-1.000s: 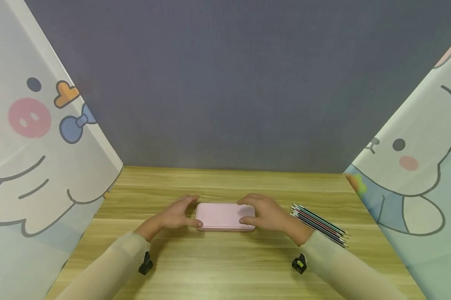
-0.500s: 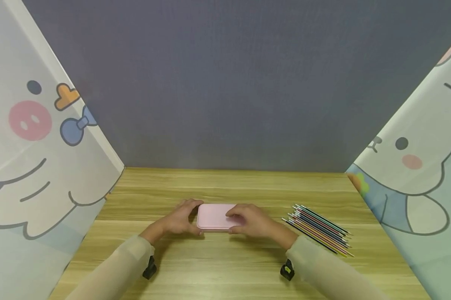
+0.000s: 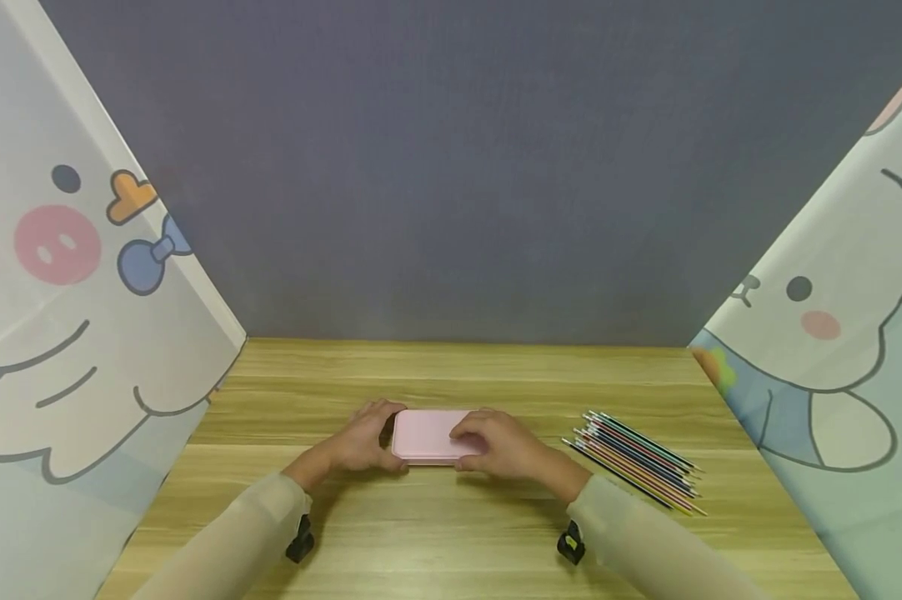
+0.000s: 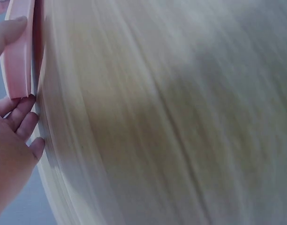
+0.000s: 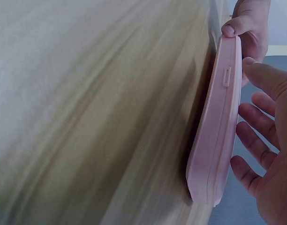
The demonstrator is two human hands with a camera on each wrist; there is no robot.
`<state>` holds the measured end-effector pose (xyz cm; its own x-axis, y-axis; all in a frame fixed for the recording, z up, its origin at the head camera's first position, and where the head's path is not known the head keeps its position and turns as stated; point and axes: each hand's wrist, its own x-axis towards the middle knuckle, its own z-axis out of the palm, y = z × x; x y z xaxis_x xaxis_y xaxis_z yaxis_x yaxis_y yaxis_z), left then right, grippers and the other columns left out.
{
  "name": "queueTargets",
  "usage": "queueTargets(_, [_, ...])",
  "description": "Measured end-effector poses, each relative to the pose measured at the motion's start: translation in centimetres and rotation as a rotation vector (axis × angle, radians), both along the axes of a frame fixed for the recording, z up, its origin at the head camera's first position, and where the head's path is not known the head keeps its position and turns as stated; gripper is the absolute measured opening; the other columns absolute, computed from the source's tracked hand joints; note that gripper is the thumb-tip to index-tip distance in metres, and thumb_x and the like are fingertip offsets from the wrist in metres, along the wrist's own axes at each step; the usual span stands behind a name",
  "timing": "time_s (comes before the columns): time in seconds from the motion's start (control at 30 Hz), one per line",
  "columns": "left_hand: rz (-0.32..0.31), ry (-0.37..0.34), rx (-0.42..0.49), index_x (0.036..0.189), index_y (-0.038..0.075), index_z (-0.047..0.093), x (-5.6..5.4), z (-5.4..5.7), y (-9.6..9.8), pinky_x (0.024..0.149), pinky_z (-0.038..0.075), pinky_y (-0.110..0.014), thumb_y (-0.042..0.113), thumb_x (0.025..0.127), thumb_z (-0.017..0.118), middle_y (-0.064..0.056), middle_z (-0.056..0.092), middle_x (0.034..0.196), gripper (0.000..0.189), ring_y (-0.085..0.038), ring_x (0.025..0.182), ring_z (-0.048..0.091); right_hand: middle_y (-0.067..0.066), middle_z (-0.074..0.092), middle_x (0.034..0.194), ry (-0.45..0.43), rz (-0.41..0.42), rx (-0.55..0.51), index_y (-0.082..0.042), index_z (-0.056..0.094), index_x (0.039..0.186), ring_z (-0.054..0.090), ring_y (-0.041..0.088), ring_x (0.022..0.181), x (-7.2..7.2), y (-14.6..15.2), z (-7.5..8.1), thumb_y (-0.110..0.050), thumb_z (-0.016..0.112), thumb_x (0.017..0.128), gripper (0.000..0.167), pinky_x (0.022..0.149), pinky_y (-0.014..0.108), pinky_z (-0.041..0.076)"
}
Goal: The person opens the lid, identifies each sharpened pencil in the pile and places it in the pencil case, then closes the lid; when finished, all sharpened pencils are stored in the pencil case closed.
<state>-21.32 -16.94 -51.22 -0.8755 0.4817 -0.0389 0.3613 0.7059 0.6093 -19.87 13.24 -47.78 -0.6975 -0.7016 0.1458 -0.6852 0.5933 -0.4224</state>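
Observation:
A pink pencil case (image 3: 428, 433) lies flat on the wooden table with its lid down. In the head view my left hand (image 3: 361, 440) grips its left end, thumb at the front side. The left wrist view shows that thumb (image 4: 14, 28) on the case's side and fingertips (image 4: 21, 115) curled at its end. Over the right half of the lid is my right hand (image 3: 499, 446), its fingers loosely bent. Those fingertips (image 5: 246, 115) are right at the lid in the right wrist view, where a small latch (image 5: 226, 77) shows on the front side.
Several pencils (image 3: 638, 462) lie in a loose bundle on the table (image 3: 451, 533), right of the case and beside the right forearm. A dark grey panel (image 3: 451, 167) stands behind the table. Cartoon-printed panels (image 3: 61, 350) flank both sides.
My right hand has moved left from the case's right end to over its lid, uncovering more of the pencils. My left hand has closed in on the left end. The case stays in place.

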Motion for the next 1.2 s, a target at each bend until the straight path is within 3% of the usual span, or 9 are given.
queueTargets(0.23, [0.036,-0.133,0.172,0.15,0.001,0.045,0.1,0.1,0.3,0.114,0.041,-0.051,0.04,0.072,0.09,-0.012,0.054,0.143,0.099,-0.03,0.133,0.049,-0.005,0.072,0.117,0.03,0.007,0.012,-0.019,0.075,0.115,0.065,0.016,0.116,-0.2,0.1,0.7,-0.032,0.085,0.085,0.034,0.104,0.038,0.052])
queueTargets(0.4, [0.034,-0.178,0.272,0.148,-0.002,0.047,0.1,0.3,0.5,0.109,0.046,-0.048,0.034,0.076,0.09,-0.014,0.058,0.139,0.091,-0.026,0.125,0.056,-0.007,0.07,0.119,0.03,-0.005,0.033,-0.02,0.075,0.114,0.064,0.014,0.116,-0.4,0.2,0.9,-0.031,0.084,0.086,0.032,0.102,0.038,0.053])
queueTargets(0.8, [0.149,-0.264,0.326,0.148,-0.005,0.048,0.0,1.0,0.9,0.115,0.04,-0.053,0.036,0.079,0.087,-0.019,0.057,0.143,0.088,-0.033,0.132,0.052,-0.005,0.07,0.122,0.095,-0.028,0.098,-0.022,0.074,0.119,0.065,0.016,0.113,-1.1,0.1,1.5,-0.028,0.078,0.084,0.035,0.097,0.038,0.056])
queueTargets(0.97, [0.181,-0.253,0.322,0.145,-0.002,0.052,-0.1,0.9,1.3,0.112,0.042,-0.049,0.036,0.08,0.084,-0.014,0.061,0.137,0.082,-0.027,0.125,0.056,-0.005,0.069,0.119,0.144,-0.006,0.156,-0.022,0.074,0.12,0.066,0.014,0.107,-1.2,-0.2,2.1,-0.028,0.076,0.081,0.039,0.092,0.034,0.057])
queueTargets(1.2, [0.193,-0.222,0.325,0.143,-0.004,0.052,-0.1,0.8,1.8,0.108,0.046,-0.046,0.034,0.081,0.08,-0.014,0.063,0.135,0.078,-0.026,0.122,0.059,-0.007,0.067,0.105,0.266,0.048,0.255,-0.021,0.073,0.114,0.06,0.01,0.088,-1.1,-0.8,2.8,-0.027,0.073,0.076,0.039,0.076,0.028,0.055])
